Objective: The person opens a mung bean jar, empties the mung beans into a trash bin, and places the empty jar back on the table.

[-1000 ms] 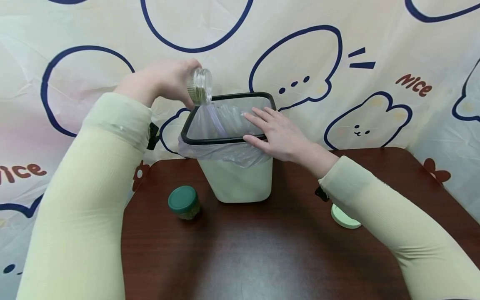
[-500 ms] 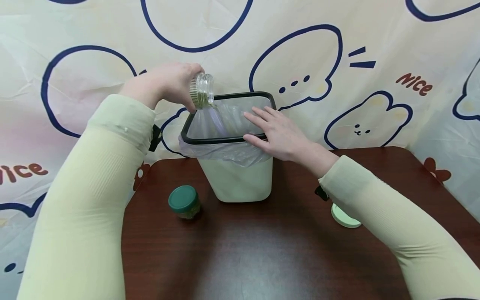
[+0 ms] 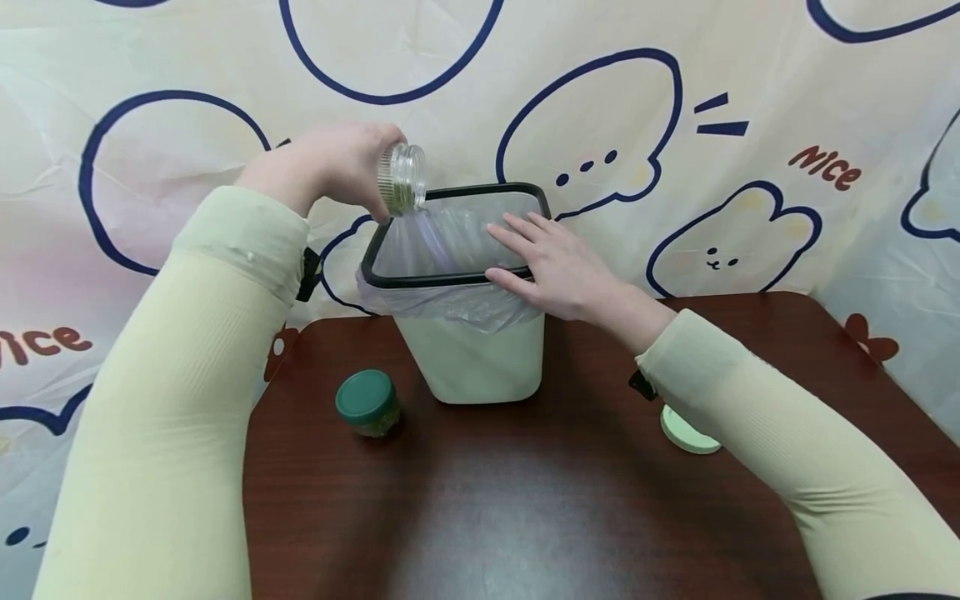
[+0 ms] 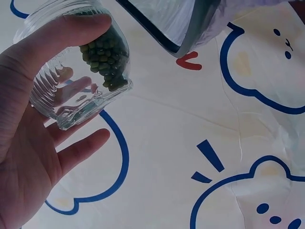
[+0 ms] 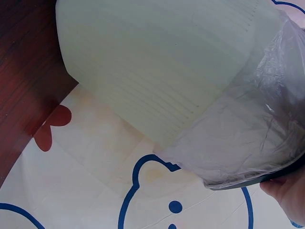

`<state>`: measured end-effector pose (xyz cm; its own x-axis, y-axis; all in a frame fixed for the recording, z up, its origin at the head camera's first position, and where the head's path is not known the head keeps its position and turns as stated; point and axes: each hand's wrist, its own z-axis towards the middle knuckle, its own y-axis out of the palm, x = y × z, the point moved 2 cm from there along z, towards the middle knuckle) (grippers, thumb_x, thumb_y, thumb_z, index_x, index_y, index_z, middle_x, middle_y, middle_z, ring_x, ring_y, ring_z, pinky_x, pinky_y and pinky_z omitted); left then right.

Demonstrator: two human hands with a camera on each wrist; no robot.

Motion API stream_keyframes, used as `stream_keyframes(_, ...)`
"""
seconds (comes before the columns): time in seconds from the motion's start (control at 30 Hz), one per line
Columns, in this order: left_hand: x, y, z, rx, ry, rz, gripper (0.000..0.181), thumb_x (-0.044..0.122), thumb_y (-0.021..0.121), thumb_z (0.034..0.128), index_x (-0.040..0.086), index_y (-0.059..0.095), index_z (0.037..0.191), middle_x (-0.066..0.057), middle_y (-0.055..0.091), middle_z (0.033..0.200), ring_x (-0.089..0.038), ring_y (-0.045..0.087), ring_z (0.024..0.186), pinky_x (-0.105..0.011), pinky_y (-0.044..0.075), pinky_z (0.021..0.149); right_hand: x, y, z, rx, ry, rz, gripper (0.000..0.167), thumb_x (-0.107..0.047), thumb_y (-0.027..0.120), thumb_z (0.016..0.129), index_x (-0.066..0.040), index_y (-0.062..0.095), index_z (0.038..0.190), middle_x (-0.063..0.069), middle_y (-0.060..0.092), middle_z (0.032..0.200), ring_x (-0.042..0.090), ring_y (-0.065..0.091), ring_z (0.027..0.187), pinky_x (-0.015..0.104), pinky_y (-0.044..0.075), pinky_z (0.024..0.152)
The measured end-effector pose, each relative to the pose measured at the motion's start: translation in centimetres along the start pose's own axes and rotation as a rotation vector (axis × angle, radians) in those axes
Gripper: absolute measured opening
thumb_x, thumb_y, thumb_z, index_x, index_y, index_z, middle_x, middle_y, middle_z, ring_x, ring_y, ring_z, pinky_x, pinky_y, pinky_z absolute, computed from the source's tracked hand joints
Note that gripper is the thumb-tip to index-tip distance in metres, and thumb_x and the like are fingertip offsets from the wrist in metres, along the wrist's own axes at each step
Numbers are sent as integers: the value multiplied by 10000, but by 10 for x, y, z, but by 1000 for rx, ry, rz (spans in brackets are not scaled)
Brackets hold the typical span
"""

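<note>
My left hand (image 3: 337, 167) grips a clear ribbed glass jar (image 3: 401, 179), tilted with its mouth over the left edge of a pale green bin (image 3: 487, 358). In the left wrist view, green beans (image 4: 105, 59) lie inside the jar, and the thumb and fingers of the hand (image 4: 28, 143) are round the glass. The bin has a black rim (image 3: 442, 281) and a translucent liner (image 3: 480, 304) folded over it. My right hand (image 3: 558, 271) rests on the rim's right side with its fingers spread; the right wrist view shows part of that hand (image 5: 288, 198) at the rim.
A small jar with a dark green lid (image 3: 367, 398) stands on the brown table (image 3: 480, 500), left in front of the bin. A light green lid (image 3: 688, 432) lies at the right, partly behind my right sleeve. A patterned sheet (image 3: 585, 83) hangs behind the table.
Since the first frame, my left hand and the jar have shifted slightly down, and the jar's tilt has altered a little. The right hand stays at the rim.
</note>
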<state>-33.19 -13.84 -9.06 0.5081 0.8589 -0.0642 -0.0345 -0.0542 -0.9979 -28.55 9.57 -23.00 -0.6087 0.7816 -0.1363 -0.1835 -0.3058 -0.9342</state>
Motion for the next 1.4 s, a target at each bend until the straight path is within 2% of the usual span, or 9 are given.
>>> stream_keyframes(0.2, 0, -1, 0, 9, 3, -37, 924, 105, 840, 648, -54, 335, 1406, -267, 485, 1286, -415, 478, 1117, -576, 391, 959, 0, 0, -1, 1, 2, 15, 663, -552, 431, 978, -183, 340, 1521, 111, 253, 1573, 354, 173, 1440, 474, 126, 1154)
stream_keyframes(0.33, 1, -3, 1, 24, 3, -11, 921, 130, 843, 646, -41, 351, 1405, -257, 496, 1274, -411, 479, 1111, -578, 393, 953, 0, -1, 0, 4, 2, 16, 663, -553, 432, 978, -184, 341, 1521, 111, 254, 1573, 356, 171, 1440, 473, 122, 1155)
stream_keyframes(0.5, 2, 4, 2, -9, -1, 19, 912, 159, 851, 649, -28, 367, 1398, -254, 505, 1273, -409, 475, 1118, -577, 398, 947, 0, 0, 0, -12, 10, 10, 669, -559, 426, 976, -190, 328, 1526, 104, 244, 1577, 352, 164, 1443, 472, 128, 1154)
stream_keyframes(0.63, 0, 4, 1, -9, 3, -42, 934, 104, 847, 642, -45, 335, 1410, -271, 480, 1297, -421, 466, 1135, -580, 392, 957, -1, 0, 0, -14, 9, 13, 663, -551, 433, 977, -189, 333, 1524, 104, 251, 1575, 355, 170, 1441, 473, 132, 1153)
stream_keyframes(0.77, 0, -2, 0, 21, 3, -90, 945, 85, 846, 636, -43, 324, 1413, -264, 473, 1299, -415, 466, 1129, -578, 392, 956, -1, -1, 0, -6, 7, 18, 658, -544, 438, 977, -187, 341, 1521, 106, 257, 1572, 357, 172, 1440, 476, 129, 1153)
stream_keyframes(0.97, 2, -2, 1, 3, 1, -2, 913, 137, 844, 652, -34, 356, 1405, -249, 500, 1273, -403, 486, 1110, -571, 399, 951, 1, -2, -1, -8, 9, 18, 661, -545, 436, 978, -187, 333, 1524, 107, 252, 1574, 354, 166, 1442, 481, 135, 1151)
stream_keyframes(1.13, -1, 0, -1, -6, 3, -6, 922, 133, 844, 655, -52, 342, 1407, -262, 495, 1271, -410, 485, 1111, -573, 393, 959, 1, -1, -1, -6, 5, 15, 660, -546, 436, 978, -185, 339, 1521, 109, 257, 1572, 360, 177, 1438, 479, 140, 1151)
stream_keyframes(1.3, -1, -4, -2, 29, 7, -44, 925, 116, 846, 649, -45, 342, 1408, -259, 491, 1281, -409, 480, 1114, -572, 395, 952, 1, -1, -1, 3, -1, 17, 657, -542, 440, 978, -182, 344, 1519, 114, 263, 1569, 368, 186, 1433, 484, 142, 1150)
stream_keyframes(1.4, 0, -4, -2, 27, 13, -14, 912, 139, 848, 648, -35, 361, 1398, -251, 506, 1268, -403, 491, 1105, -570, 401, 945, 0, -2, -1, 4, 1, 18, 656, -540, 440, 979, -184, 340, 1521, 115, 261, 1569, 362, 178, 1436, 481, 137, 1151)
